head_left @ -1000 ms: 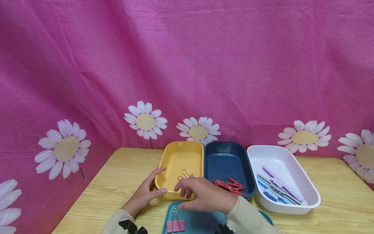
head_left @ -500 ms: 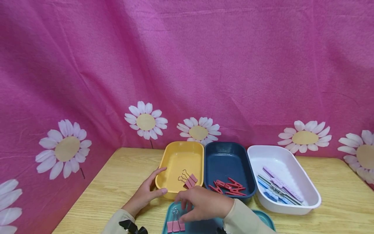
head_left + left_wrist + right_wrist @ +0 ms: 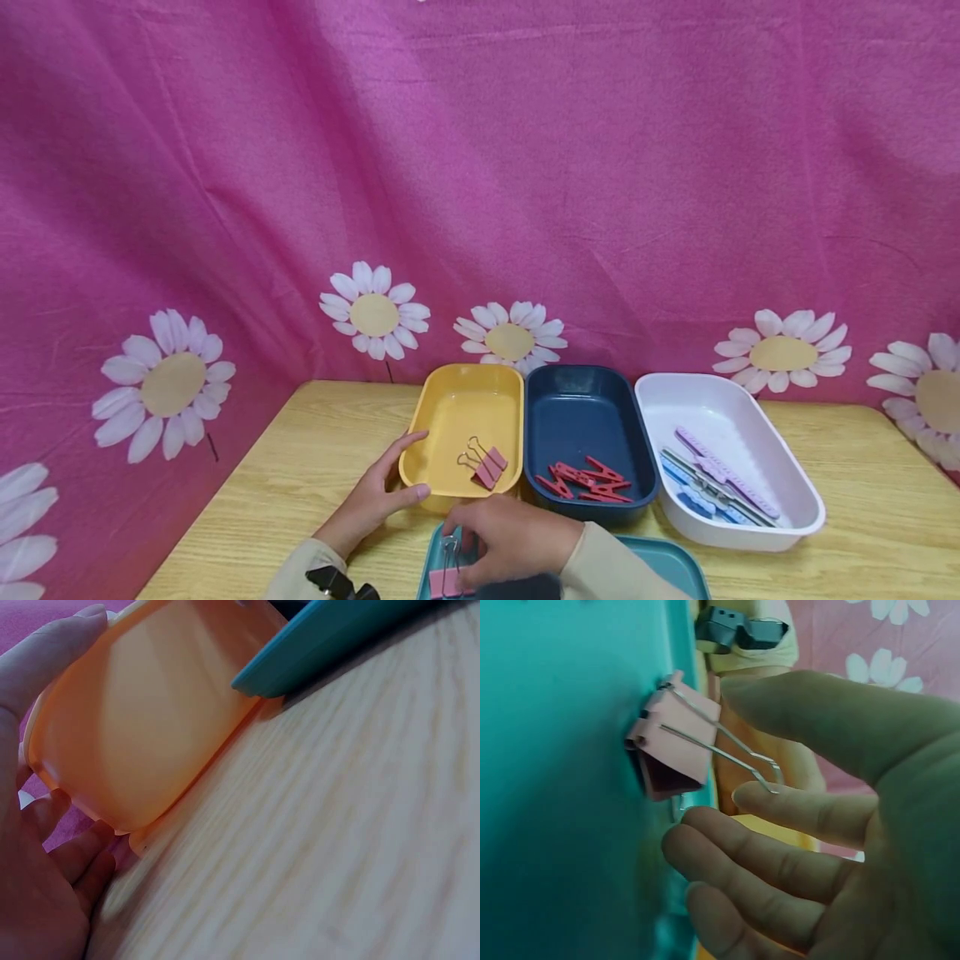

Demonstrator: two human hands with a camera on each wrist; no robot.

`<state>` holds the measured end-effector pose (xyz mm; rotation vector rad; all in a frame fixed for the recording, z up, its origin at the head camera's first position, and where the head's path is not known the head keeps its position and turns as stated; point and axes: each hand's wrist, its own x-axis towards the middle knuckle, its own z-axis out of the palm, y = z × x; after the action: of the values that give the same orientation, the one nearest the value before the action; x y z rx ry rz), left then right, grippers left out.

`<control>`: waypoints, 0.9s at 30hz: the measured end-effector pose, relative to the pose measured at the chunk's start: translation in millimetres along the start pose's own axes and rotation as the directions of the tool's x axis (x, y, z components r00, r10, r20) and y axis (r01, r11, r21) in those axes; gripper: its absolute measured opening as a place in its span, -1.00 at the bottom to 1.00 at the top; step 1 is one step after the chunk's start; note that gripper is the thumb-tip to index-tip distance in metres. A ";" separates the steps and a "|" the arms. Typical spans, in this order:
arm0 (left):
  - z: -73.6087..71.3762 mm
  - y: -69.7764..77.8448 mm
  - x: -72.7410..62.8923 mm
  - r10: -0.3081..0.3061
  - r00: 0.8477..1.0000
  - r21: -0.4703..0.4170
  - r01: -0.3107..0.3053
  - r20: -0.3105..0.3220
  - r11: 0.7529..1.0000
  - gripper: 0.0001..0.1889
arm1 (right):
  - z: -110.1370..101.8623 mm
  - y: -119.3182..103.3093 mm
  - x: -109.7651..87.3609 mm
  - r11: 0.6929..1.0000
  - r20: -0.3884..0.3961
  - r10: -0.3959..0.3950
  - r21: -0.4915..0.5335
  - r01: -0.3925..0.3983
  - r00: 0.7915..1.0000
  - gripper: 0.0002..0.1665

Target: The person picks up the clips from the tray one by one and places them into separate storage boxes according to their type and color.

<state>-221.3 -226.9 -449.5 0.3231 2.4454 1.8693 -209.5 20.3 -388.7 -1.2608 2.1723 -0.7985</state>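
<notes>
My left hand (image 3: 367,502) holds the near-left corner of a yellow tray (image 3: 459,404), thumb against its front wall and fingers at its left side. Two pink binder clips (image 3: 491,467) with wire handles lie inside that tray. My right hand (image 3: 517,537) is over a teal tray (image 3: 671,560), beside another pink binder clip (image 3: 444,583) standing there with its handles up. In the right wrist view, the index fingertip touches a wire handle of this clip (image 3: 686,739). The thumb (image 3: 802,712) lies apart from that handle, and the other fingers are loosely bent.
A navy tray (image 3: 577,417) with several red clothespins (image 3: 588,479) stands right of the yellow one. Farther right is a white tray (image 3: 675,404) holding a purple strip (image 3: 723,471) and blue and silver items (image 3: 708,487). A pink flowered cloth (image 3: 600,208) hangs behind the wooden table (image 3: 255,492).
My right hand has moved from above the yellow tray's front edge down and back to the binder clip on the teal tray, uncovering the clips in the yellow tray. My left hand has stayed put.
</notes>
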 end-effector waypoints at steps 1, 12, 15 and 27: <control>0.2 0.0 0.0 0.000 1.000 0.001 0.000 0.001 1.000 -0.29 | 2.7 6.5 3.2 1.000 0.001 -0.003 -0.006 0.003 1.000 -0.55; 0.3 0.1 -0.2 0.007 1.000 -0.024 -0.007 -0.002 1.000 -0.29 | 26.5 66.1 30.9 0.998 -0.019 -0.050 0.027 0.050 0.999 -0.55; -0.1 -0.9 0.3 0.008 1.000 -0.010 -0.008 -0.004 1.000 -0.30 | 22.6 48.5 24.7 0.999 -0.028 -0.033 0.004 0.033 0.999 -0.56; 0.1 -1.2 0.7 0.002 1.000 -0.006 -0.003 -0.014 1.000 -0.29 | 19.6 10.1 13.1 0.996 -0.050 0.000 -0.085 -0.005 0.999 -0.69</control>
<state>-222.1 -226.9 -450.6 0.3143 2.4485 1.8861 -208.2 8.1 -411.2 -1.2922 2.2685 -0.7508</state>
